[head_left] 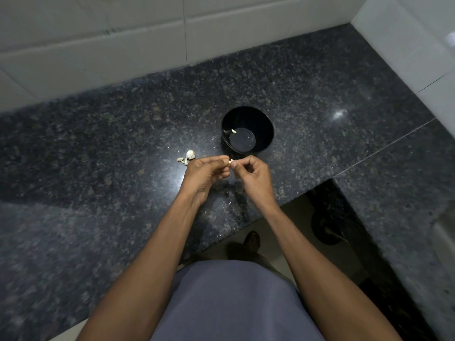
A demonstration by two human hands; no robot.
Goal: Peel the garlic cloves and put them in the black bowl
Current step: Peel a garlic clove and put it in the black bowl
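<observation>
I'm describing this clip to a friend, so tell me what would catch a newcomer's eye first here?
First, the two hands meeting over the dark stone counter: the left hand and right hand both pinch a small garlic clove between their fingertips. Just beyond them stands the black bowl with a pale clove inside. Left of the bowl lies a small pile of garlic and skins.

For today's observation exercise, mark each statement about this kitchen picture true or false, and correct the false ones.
1. Both hands pinch one garlic clove between them. True: left hand, right hand.
2. The black bowl holds nothing. False: at least one peeled clove lies inside.
3. The remaining garlic lies on the counter left of the bowl. True.
4. The bowl is tipped on its side. False: it stands upright.
5. The hands work directly above the bowl. False: they are nearer the person, in front of it.
</observation>
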